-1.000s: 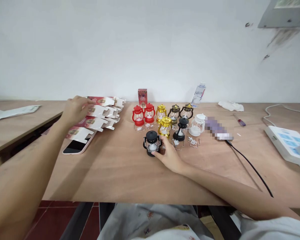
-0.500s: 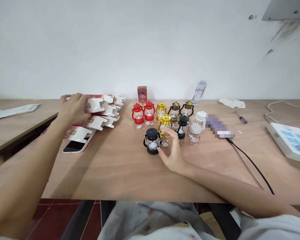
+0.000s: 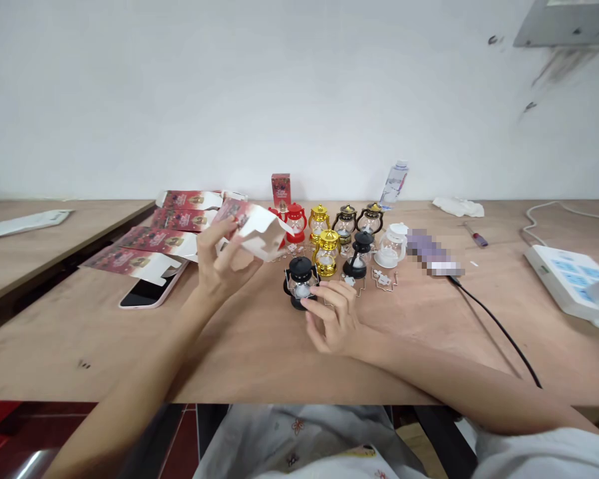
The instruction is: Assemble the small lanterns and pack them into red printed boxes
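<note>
My left hand point(image 3: 224, 266) is closed on a red and white folding carton point(image 3: 252, 229), lifted above the table with its white end flaps facing right. A small black lantern point(image 3: 300, 285) stands upright in front of my right hand point(image 3: 337, 319). The bent, spread fingers of that hand overlap the lantern's lower right side, its thumb apart from it; whether they touch is hard to tell. A thin wire piece lies across the lantern's front. Behind it stand a gold lantern point(image 3: 327, 253) and another black lantern point(image 3: 358, 256).
More flattened cartons point(image 3: 152, 243) overlap at the left, partly over a phone point(image 3: 147, 293). Red, gold, bronze and white lanterns point(image 3: 393, 246) stand farther back, near a printed box point(image 3: 281, 191) and a bottle point(image 3: 394, 183). A cabled purple item point(image 3: 432, 251), screwdriver point(image 3: 479, 239) and white device point(image 3: 574, 283) lie right.
My left hand has moved right from the carton pile, bringing one carton near the lanterns. My right hand's fingers have shifted lower and curled in beside the front black lantern.
</note>
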A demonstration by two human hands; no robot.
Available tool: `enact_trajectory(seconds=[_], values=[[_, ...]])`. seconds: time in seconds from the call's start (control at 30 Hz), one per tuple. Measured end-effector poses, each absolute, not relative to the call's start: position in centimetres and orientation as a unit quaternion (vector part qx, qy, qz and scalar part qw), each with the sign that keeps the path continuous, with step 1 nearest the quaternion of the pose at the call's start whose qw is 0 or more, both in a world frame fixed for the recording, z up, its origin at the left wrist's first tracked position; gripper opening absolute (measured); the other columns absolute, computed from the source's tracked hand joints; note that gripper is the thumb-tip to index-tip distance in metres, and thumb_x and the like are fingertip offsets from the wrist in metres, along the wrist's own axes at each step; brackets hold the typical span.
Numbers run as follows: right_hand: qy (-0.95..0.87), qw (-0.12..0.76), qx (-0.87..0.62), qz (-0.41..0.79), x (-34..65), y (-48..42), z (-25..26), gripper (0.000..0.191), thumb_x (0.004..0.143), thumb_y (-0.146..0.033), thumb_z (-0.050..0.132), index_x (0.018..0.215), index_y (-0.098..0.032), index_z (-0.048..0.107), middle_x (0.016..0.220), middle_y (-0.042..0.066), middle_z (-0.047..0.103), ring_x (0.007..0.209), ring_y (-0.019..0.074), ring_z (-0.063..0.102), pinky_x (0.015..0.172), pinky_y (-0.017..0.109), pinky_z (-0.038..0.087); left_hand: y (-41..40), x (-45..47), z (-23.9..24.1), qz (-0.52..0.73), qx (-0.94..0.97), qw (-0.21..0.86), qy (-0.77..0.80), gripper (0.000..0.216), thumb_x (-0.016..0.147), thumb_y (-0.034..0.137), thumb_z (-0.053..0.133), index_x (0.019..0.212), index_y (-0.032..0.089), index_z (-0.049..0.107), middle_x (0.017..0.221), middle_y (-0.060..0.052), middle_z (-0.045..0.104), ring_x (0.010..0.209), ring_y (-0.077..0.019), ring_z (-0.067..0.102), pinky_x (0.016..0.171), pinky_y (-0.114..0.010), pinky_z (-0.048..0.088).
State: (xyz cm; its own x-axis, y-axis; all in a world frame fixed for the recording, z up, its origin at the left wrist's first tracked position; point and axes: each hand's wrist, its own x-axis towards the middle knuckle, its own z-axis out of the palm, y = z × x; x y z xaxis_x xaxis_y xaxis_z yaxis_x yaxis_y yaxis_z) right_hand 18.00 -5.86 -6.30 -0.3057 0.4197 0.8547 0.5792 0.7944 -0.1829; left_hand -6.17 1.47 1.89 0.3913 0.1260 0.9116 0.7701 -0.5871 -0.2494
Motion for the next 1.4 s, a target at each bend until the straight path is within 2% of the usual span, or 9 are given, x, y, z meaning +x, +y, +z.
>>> enact_trajectory(seconds=[0.17, 0.4, 0.5, 0.67, 0.9, 1.03, 1.17, 1.3, 1.4], values=[[-0.806, 0.482, -0.296, -0.174, 17.9, -6.2, -4.6, 0.058, 0.076, -0.012, 0.050, 0.130, -0.032, 0.043, 0.121, 0.002, 0.060, 0.115, 0.0231, 0.049, 0.098, 0.044, 0.039, 1.4, -6.5, 0.4, -0.476, -0.799, 0.271, -0.247, 0.042, 0.065, 0.024, 0.076, 0.094, 0.029, 0.046, 0.115, -0.004, 0.051, 0.115, -0.0250, 0.052, 0.089, -0.045, 0.044], [-0.814, 0.464, -0.258, -0.236, 17.9, -6.0, -4.2, 0.049, 0.076, -0.010, 0.051, 0.124, -0.019, 0.046, 0.127, 0.004, 0.061, 0.123, 0.0196, 0.042, 0.099, 0.038, 0.039, 0.7, -5.1, 0.7, -0.542, -0.743, 0.327, -0.217, 0.057, 0.065, 0.053, 0.067, 0.109, 0.026, 0.043, 0.093, -0.003, 0.060, 0.084, -0.0216, 0.062, 0.078, -0.039, 0.048], [-0.814, 0.462, -0.255, -0.243, 17.9, -6.0, -4.2, 0.047, 0.076, -0.010, 0.052, 0.122, -0.019, 0.046, 0.125, 0.003, 0.062, 0.124, 0.0190, 0.040, 0.099, 0.036, 0.039, 0.1, -4.3, 1.0, -0.551, -0.749, 0.323, -0.176, 0.056, 0.062, 0.054, 0.068, 0.106, 0.027, 0.046, 0.085, 0.001, 0.059, 0.078, -0.0198, 0.062, 0.077, -0.038, 0.048], [-0.804, 0.465, -0.266, -0.258, 17.7, -6.0, -4.1, 0.045, 0.076, -0.010, 0.052, 0.119, -0.021, 0.050, 0.112, 0.002, 0.067, 0.123, 0.0202, 0.040, 0.099, 0.037, 0.037, -0.6, -3.8, 0.9, -0.544, -0.755, 0.332, -0.156, 0.046, 0.062, 0.048, 0.071, 0.099, 0.029, 0.051, 0.081, 0.003, 0.057, 0.074, -0.0169, 0.060, 0.075, -0.036, 0.049], [-0.794, 0.480, -0.280, -0.248, 17.6, -5.9, -4.1, 0.040, 0.077, -0.012, 0.051, 0.116, -0.016, 0.053, 0.107, 0.008, 0.063, 0.114, 0.0221, 0.047, 0.096, 0.039, 0.039, 0.2, -5.1, 0.3, -0.559, -0.730, 0.339, -0.199, 0.034, 0.068, 0.046, 0.068, 0.092, 0.029, 0.051, 0.075, 0.003, 0.055, 0.068, -0.0159, 0.058, 0.067, -0.036, 0.047], [-0.796, 0.481, -0.272, -0.247, 17.6, -5.9, -4.0, 0.039, 0.078, -0.012, 0.049, 0.116, -0.017, 0.052, 0.106, 0.007, 0.062, 0.112, 0.0217, 0.047, 0.095, 0.038, 0.039, 0.0, -5.0, 0.8, -0.573, -0.726, 0.347, -0.156, 0.031, 0.068, 0.042, 0.070, 0.090, 0.029, 0.053, 0.077, 0.004, 0.057, 0.067, -0.0147, 0.058, 0.066, -0.034, 0.047], [-0.800, 0.472, -0.276, -0.248, 17.7, -6.0, -4.0, 0.038, 0.078, -0.013, 0.052, 0.115, -0.013, 0.053, 0.104, 0.010, 0.059, 0.106, 0.0224, 0.047, 0.092, 0.038, 0.040, -0.3, -4.7, 0.6, -0.552, -0.724, 0.379, -0.166, 0.032, 0.063, 0.051, 0.069, 0.080, 0.029, 0.053, 0.066, 0.005, 0.053, 0.060, -0.0134, 0.057, 0.061, -0.033, 0.047], [-0.795, 0.462, -0.292, -0.262, 17.8, -6.1, -4.1, 0.038, 0.077, -0.013, 0.053, 0.115, -0.016, 0.055, 0.098, 0.008, 0.055, 0.097, 0.0208, 0.047, 0.085, 0.036, 0.040, -0.5, -4.7, -0.2, -0.508, -0.734, 0.398, -0.214, 0.041, 0.054, 0.063, 0.070, 0.066, 0.027, 0.054, 0.056, 0.006, 0.050, 0.058, -0.0139, 0.058, 0.061, -0.035, 0.047], [-0.795, 0.457, -0.299, -0.264, 17.8, -6.1, -4.2, 0.039, 0.077, -0.013, 0.053, 0.115, -0.018, 0.055, 0.098, 0.008, 0.051, 0.097, 0.0212, 0.045, 0.084, 0.036, 0.040, -0.6, -4.5, -0.2, -0.488, -0.731, 0.431, -0.206, 0.042, 0.052, 0.065, 0.070, 0.065, 0.028, 0.056, 0.054, 0.006, 0.050, 0.059, -0.0139, 0.059, 0.062, -0.034, 0.046]])
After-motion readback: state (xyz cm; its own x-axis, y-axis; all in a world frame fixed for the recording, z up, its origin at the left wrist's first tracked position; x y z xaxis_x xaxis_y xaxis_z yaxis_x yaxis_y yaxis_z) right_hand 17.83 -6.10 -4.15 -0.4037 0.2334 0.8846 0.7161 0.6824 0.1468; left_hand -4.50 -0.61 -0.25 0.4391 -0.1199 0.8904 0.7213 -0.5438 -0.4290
